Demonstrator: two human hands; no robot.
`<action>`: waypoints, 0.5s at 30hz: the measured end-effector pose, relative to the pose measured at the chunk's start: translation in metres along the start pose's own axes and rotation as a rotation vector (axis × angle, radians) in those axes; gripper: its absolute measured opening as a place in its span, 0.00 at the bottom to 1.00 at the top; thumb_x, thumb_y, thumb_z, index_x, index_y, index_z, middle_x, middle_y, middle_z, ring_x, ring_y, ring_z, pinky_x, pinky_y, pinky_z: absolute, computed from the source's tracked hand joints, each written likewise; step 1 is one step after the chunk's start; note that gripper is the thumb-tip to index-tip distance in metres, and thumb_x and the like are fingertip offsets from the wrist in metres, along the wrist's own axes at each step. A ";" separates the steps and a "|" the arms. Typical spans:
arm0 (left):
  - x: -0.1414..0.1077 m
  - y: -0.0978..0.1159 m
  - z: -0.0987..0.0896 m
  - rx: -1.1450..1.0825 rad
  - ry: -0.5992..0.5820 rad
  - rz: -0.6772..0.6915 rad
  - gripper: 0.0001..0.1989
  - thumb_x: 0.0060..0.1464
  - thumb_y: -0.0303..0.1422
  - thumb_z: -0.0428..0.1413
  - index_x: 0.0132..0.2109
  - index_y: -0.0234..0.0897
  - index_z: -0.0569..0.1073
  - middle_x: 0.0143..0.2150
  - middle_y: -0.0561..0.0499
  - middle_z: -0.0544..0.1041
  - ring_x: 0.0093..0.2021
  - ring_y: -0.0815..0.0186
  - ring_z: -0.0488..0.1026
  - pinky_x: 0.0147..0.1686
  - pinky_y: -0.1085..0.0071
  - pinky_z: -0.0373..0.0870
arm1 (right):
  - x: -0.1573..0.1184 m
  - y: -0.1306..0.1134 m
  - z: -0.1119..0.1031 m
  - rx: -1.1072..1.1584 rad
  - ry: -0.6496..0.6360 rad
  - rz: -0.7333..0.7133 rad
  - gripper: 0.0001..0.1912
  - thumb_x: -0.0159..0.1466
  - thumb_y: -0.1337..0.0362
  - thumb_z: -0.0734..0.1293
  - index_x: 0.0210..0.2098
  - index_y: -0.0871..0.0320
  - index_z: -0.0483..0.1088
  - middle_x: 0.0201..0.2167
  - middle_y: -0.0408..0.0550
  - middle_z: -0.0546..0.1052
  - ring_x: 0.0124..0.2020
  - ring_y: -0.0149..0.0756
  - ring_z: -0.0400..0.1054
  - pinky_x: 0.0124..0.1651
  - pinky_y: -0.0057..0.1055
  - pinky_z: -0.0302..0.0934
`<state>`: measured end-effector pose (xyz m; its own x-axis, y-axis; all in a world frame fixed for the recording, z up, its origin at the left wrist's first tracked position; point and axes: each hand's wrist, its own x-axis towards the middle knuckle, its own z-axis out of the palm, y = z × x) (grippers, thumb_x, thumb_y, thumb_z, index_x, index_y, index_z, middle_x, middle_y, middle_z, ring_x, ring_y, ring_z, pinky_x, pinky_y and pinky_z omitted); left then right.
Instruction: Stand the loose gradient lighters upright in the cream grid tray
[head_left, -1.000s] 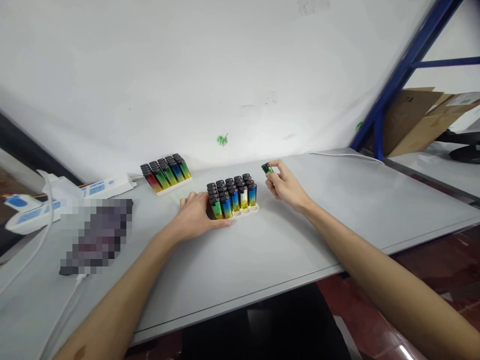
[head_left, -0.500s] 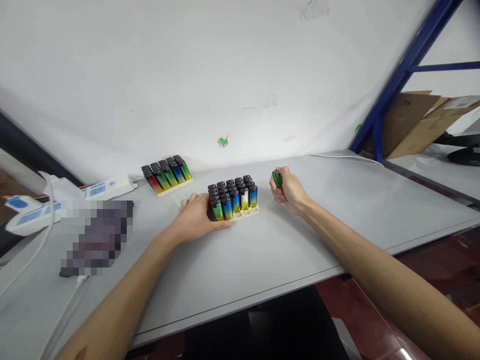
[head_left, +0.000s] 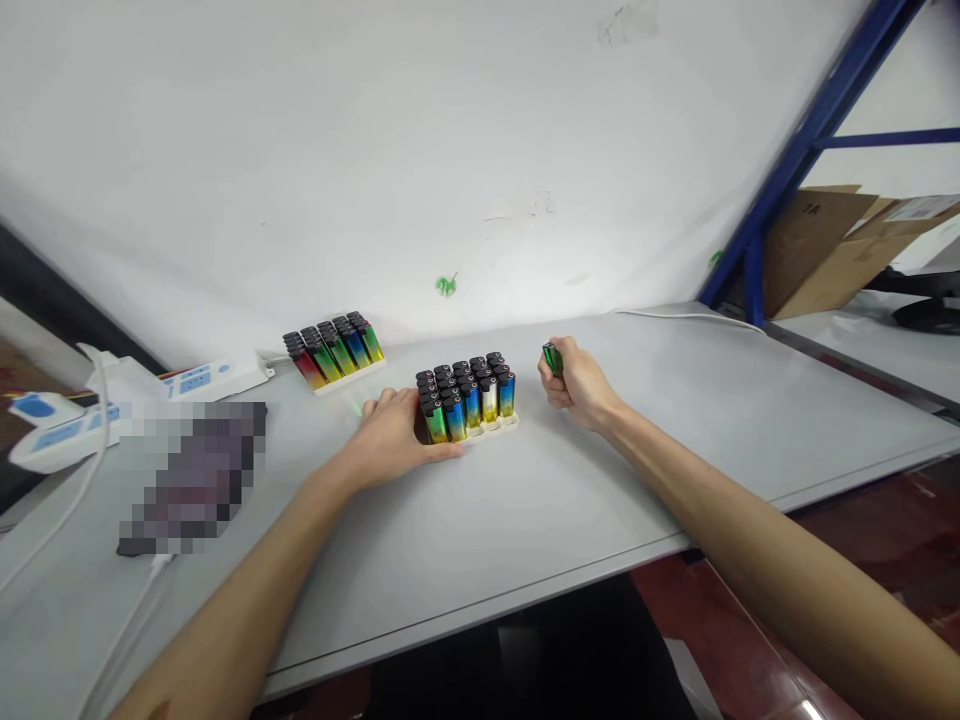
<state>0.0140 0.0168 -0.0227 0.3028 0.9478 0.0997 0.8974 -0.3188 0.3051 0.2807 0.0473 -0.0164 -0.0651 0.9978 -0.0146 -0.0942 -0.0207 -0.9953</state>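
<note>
My right hand [head_left: 576, 382] is raised to the right of the near rack, its fingers closed round a green lighter [head_left: 553, 357] whose upper end points left. My left hand [head_left: 391, 436] braces the left side of a white rack [head_left: 493, 431], thumb along its front edge and fingers behind the corner. In that rack stand several rows of upright lighters [head_left: 471, 400] with black tops and shiny green, blue, silver and yellow bodies. Behind and to the left, a second white rack [head_left: 349, 377] holds more lighters [head_left: 334, 348], red, green and blue fading to yellow.
On the left lie a pixelated dark flat object [head_left: 199, 475] with a white cable [head_left: 131, 625] and white power strips [head_left: 217, 377]. A white wall [head_left: 480, 180] backs the grey table [head_left: 450, 550]. To the right are a blue metal frame [head_left: 754, 270] and cardboard boxes [head_left: 825, 250].
</note>
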 end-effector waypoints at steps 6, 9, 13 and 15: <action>-0.001 0.002 -0.002 -0.018 -0.010 -0.009 0.38 0.42 0.64 0.58 0.53 0.44 0.70 0.46 0.45 0.76 0.52 0.43 0.66 0.52 0.50 0.60 | 0.004 0.006 -0.002 -0.016 0.059 -0.081 0.26 0.66 0.44 0.56 0.22 0.56 0.62 0.17 0.38 0.54 0.17 0.27 0.46 0.20 0.27 0.42; -0.001 0.002 -0.003 -0.019 -0.020 -0.013 0.39 0.42 0.64 0.58 0.54 0.43 0.69 0.47 0.45 0.75 0.53 0.43 0.65 0.52 0.50 0.60 | 0.001 0.003 -0.003 -0.051 0.031 -0.180 0.23 0.65 0.42 0.59 0.31 0.56 0.69 0.25 0.42 0.65 0.24 0.30 0.58 0.27 0.28 0.55; -0.002 0.002 -0.006 -0.039 -0.038 -0.041 0.40 0.40 0.63 0.60 0.54 0.42 0.67 0.49 0.44 0.73 0.55 0.43 0.64 0.53 0.51 0.62 | -0.008 -0.007 -0.007 -0.204 -0.089 -0.304 0.15 0.61 0.50 0.70 0.34 0.56 0.72 0.29 0.41 0.69 0.32 0.31 0.62 0.38 0.28 0.57; -0.003 0.002 -0.007 -0.065 -0.042 -0.056 0.41 0.40 0.61 0.61 0.55 0.42 0.66 0.51 0.43 0.72 0.57 0.43 0.63 0.53 0.52 0.63 | -0.011 -0.013 -0.009 -0.230 -0.131 -0.322 0.14 0.61 0.52 0.71 0.33 0.57 0.72 0.28 0.41 0.69 0.31 0.30 0.60 0.37 0.29 0.56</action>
<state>0.0126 0.0133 -0.0160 0.2672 0.9628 0.0411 0.8910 -0.2631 0.3699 0.2919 0.0370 -0.0047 -0.1958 0.9340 0.2989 0.0927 0.3210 -0.9425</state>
